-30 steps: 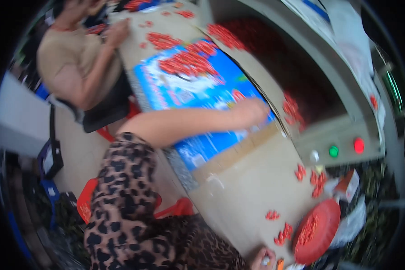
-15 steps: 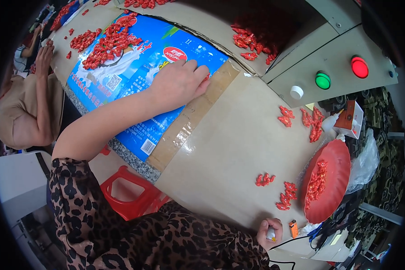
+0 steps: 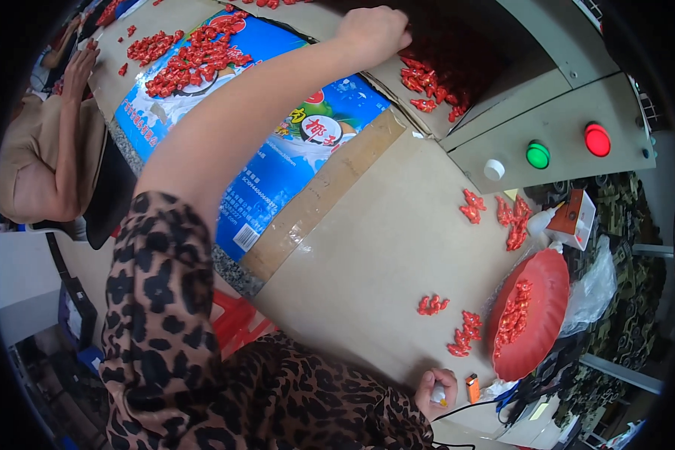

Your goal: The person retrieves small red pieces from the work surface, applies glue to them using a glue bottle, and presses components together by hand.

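My left hand (image 3: 372, 36) is stretched far forward at the mouth of a grey metal box (image 3: 536, 124), fingers curled downward. Whatever its fingertips hold, if anything, is hidden. Just right of it, small glossy red pieces (image 3: 430, 81) lie in the dark opening. My right hand (image 3: 430, 396) rests low at the table's near edge, closed around a small whitish bottle-like thing (image 3: 438, 395) with a yellowish tip. An orange lighter (image 3: 472, 388) lies beside that hand. Beneath my left forearm is a flattened blue printed carton (image 3: 281, 176) with a heap of red pieces (image 3: 195, 64) on its far left.
At the right stands a red scalloped dish (image 3: 541, 315) holding red pieces. Small red clusters (image 3: 466, 334) lie left of it. A white squeeze bottle (image 3: 541, 220), a small box (image 3: 575, 217) and a clear plastic bag (image 3: 591, 289) are nearby. Another person (image 3: 45, 161) sits at the left.
My left hand has moved from the carton's right part forward to the box opening. My right hand stays closed on the whitish thing. The view has shifted slightly.
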